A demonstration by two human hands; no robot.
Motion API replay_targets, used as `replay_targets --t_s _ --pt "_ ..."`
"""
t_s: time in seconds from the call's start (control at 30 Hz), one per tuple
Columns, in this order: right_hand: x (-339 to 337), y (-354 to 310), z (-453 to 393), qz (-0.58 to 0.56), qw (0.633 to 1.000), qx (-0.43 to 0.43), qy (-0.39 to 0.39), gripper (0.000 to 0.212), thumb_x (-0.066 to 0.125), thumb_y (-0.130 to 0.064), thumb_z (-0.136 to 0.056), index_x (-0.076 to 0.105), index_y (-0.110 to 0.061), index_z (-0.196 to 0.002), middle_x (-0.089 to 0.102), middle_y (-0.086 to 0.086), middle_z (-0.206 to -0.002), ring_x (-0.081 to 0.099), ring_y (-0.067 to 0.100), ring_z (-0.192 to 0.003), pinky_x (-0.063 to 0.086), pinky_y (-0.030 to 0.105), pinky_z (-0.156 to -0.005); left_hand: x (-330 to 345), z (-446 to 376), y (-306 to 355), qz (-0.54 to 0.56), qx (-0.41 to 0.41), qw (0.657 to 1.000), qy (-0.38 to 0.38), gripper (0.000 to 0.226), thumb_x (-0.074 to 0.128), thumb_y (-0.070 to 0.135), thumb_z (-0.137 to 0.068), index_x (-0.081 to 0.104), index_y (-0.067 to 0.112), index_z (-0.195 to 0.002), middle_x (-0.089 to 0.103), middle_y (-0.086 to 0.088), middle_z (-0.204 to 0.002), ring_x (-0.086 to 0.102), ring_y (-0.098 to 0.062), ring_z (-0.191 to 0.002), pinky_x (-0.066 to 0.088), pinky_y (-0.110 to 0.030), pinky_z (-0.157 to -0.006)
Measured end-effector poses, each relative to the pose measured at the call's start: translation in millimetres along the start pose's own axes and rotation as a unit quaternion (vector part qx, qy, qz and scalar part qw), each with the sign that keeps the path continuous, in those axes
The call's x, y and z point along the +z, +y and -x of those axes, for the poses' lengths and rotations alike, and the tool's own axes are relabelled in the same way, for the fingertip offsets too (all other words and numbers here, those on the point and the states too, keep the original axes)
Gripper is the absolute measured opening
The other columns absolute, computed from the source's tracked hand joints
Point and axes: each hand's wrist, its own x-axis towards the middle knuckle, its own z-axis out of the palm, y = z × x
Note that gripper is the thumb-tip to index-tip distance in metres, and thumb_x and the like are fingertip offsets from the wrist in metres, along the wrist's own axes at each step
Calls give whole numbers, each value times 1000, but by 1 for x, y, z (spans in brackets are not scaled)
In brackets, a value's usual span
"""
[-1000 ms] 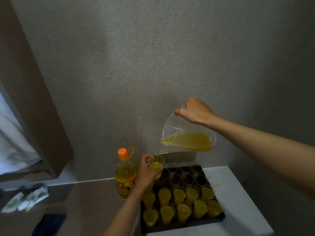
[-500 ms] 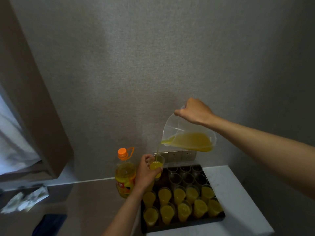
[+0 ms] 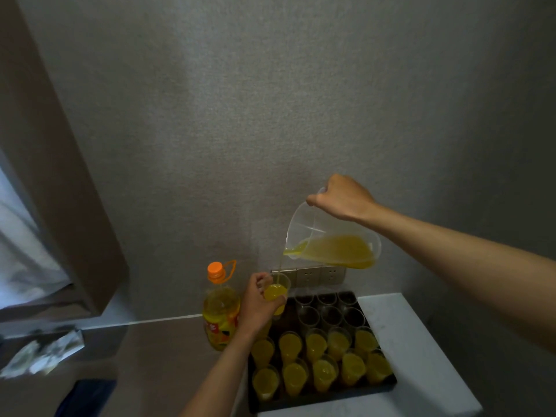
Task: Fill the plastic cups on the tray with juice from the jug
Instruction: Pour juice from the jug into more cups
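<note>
Right hand point(image 3: 341, 198) grips tilted jug point(image 3: 331, 245), pouring into cup point(image 3: 278, 291) held by left hand point(image 3: 258, 305), centre frame. Tray point(image 3: 325, 398): ten cups full, six rear ones empty.

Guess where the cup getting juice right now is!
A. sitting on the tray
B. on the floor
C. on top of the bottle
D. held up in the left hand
D: the left hand holds the cup above the tray while the jug pours a thin stream into it.
</note>
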Motion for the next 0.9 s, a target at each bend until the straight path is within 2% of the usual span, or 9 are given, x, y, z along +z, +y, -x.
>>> replay_targets --t_s 0.07,0.2,0.33,0.57,0.73,0.9 --pt "0 -1 0 0 1000 2 0 45 67 -41 -86 46 -20 -53 39 -5 -47 35 16 -47 31 31 -55 0 0 -1 -2 2 1000 4 58 85 3 -75 50 26 -115 60 6 -122 59 -7 -113 53 -25 -89" --pt "0 0 1 -8 1000 -5 -1 43 68 -40 -87 47 -19 -54 38 -5 -47 34 14 -46 31 30 -54 -1 2 1 -10 0 1000 -1 57 85 4 -77 49 29 -114 57 16 -115 54 7 -104 49 -14 -78" --pt "2 0 2 -6 1000 -8 -4 40 67 -40 -87 51 -18 -57 40 -4 -49 35 15 -47 31 29 -54 -3 3 2 -8 -4 1000 1 59 85 4 -77 50 24 -120 56 18 -114 55 5 -105 48 -15 -80" --pt "3 1 0 -4 1000 -13 -6 40 67 -40 -86 50 -19 -57 40 -3 -50 35 15 -47 33 31 -55 -4 6 3 -6 2 1000 7 59 86 3 -75 50 23 -118 59 14 -113 59 -1 -105 55 -27 -87" --pt "4 0 2 -1 1000 -13 -3 41 67 -40 -87 51 -19 -57 40 -4 -49 34 15 -46 33 30 -55 -3 9 3 -2 2 1000 2 57 83 -2 -77 50 18 -118 60 13 -109 60 8 -93 53 -15 -77" --pt "5 0 4 4 1000 -16 -3 40 67 -42 -87 53 -18 -58 43 -3 -50 37 15 -46 35 31 -55 -2 11 0 -8 -2 1000 -1 56 83 -1 -77 50 19 -117 60 11 -107 60 5 -93 53 -13 -76"
